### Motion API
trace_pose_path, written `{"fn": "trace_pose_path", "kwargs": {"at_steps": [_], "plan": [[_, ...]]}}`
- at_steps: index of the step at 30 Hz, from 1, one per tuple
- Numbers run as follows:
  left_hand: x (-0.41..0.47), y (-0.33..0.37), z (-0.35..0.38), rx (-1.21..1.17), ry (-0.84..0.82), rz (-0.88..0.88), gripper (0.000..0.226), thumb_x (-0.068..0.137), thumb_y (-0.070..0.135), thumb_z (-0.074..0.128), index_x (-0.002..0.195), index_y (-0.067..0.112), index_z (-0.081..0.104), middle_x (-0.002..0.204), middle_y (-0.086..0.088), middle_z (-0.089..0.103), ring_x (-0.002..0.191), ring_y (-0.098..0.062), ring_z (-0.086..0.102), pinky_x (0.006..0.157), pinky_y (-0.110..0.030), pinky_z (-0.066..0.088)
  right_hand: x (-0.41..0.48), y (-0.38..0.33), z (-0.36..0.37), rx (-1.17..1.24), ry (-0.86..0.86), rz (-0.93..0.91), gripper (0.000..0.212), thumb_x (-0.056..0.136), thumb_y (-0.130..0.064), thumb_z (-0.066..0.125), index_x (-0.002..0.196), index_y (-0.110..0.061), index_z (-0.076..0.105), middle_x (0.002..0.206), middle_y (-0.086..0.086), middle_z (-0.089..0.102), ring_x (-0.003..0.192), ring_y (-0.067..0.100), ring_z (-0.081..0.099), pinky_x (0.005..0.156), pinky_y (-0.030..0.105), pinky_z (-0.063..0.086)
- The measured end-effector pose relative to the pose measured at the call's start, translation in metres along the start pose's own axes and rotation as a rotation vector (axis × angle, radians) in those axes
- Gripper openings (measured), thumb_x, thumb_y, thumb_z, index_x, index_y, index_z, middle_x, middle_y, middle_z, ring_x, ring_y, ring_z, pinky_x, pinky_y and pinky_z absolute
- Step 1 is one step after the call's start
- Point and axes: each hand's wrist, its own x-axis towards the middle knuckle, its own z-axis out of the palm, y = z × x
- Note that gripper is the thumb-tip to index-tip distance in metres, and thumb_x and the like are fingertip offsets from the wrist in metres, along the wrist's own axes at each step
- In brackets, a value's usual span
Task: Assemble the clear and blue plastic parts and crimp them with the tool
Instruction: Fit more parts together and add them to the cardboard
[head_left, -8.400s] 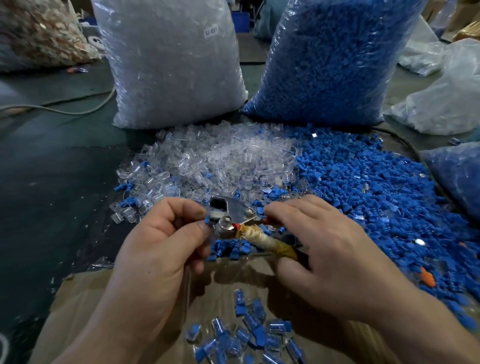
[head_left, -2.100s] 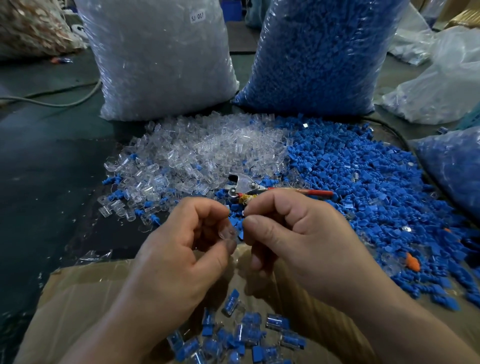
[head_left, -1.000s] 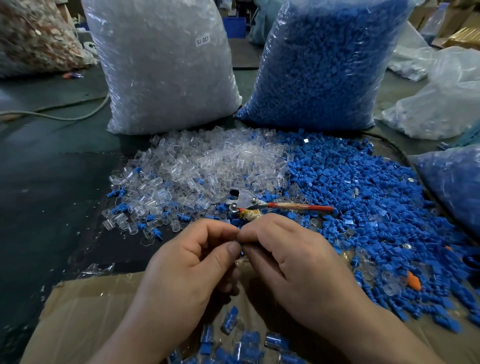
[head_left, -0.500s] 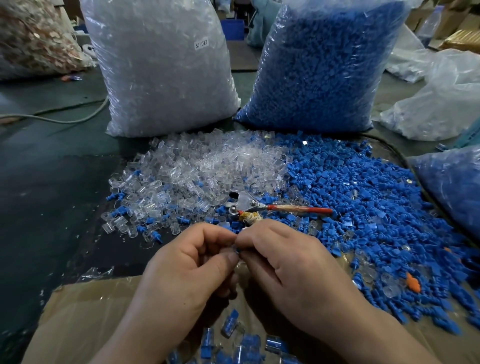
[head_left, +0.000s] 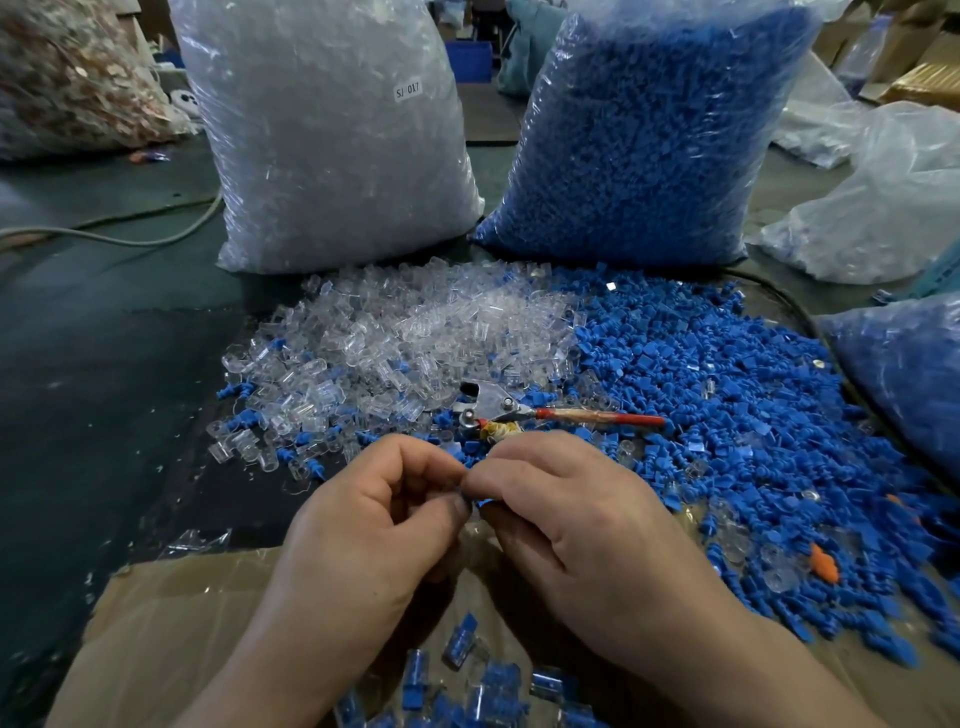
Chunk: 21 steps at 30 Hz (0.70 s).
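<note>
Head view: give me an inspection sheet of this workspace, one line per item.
Surface: dark floor, with a cardboard sheet nearest the person.
Job's things: clear parts pile beside blue parts pile; crimping tool lies where they meet, unheld; assembled pieces on the cardboard.
Clutter: orange piece among the blue parts; clear film scrap by the cardboard.
Grippers: left hand and right hand meet at the fingertips, both pinching a small part, blue showing.
Cables: pale cable on the floor, far left.
Surroundings: bag of clear parts, bag of blue parts, more bags right.
</note>
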Motion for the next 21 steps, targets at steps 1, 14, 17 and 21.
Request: {"fn": "trace_pose_path", "kwargs": {"at_steps": [1, 14, 17, 21], "plan": [[0.0, 0.001, 0.0, -0.008, 0.008, -0.007, 0.028, 0.083, 0.007, 0.075, 0.084, 0.035, 0.073, 0.064, -0.001, 0.07, 0.051, -0.01, 0.062, 0.048, -0.018, 0.049, 0.0, 0.001, 0.0, -0.035, 0.029, 0.0, 0.025, 0.094, -0.031, 0.049, 0.112, -0.025, 0.064, 0.109, -0.01, 0.059, 0.104, 0.014, 0.055, 0.083, 0.035, 0.052], [-0.002, 0.007, -0.008, -0.151, 0.004, -0.104, 0.033, 0.09, 0.0, 0.064, 0.079, 0.03, 0.071, 0.059, -0.006, 0.064, 0.049, -0.013, 0.058, 0.048, -0.019, 0.049, 0.006, 0.039, -0.012, -0.553, -0.244, 0.441, 0.077, 0.088, -0.072, 0.039, 0.15, -0.033, 0.013, 0.16, -0.004, 0.017, 0.142, 0.027, 0.023, 0.119, 0.046, 0.011], [-0.001, 0.008, -0.008, -0.178, 0.009, -0.11, 0.032, 0.09, 0.0, 0.064, 0.079, 0.03, 0.072, 0.058, -0.007, 0.064, 0.048, -0.014, 0.057, 0.047, -0.019, 0.049, 0.009, 0.038, -0.013, -0.552, -0.207, 0.393, 0.071, 0.086, -0.069, 0.045, 0.145, -0.037, 0.025, 0.149, -0.012, 0.033, 0.127, 0.024, 0.035, 0.111, 0.044, 0.023], [0.001, 0.006, -0.008, -0.233, 0.033, -0.099, 0.032, 0.09, -0.001, 0.063, 0.078, 0.027, 0.072, 0.057, -0.007, 0.062, 0.046, -0.014, 0.055, 0.044, -0.019, 0.048, 0.013, 0.036, -0.012, -0.54, -0.193, 0.386, 0.066, 0.083, -0.065, 0.053, 0.139, -0.04, 0.03, 0.137, -0.011, 0.042, 0.116, 0.022, 0.039, 0.101, 0.044, 0.028]]}}
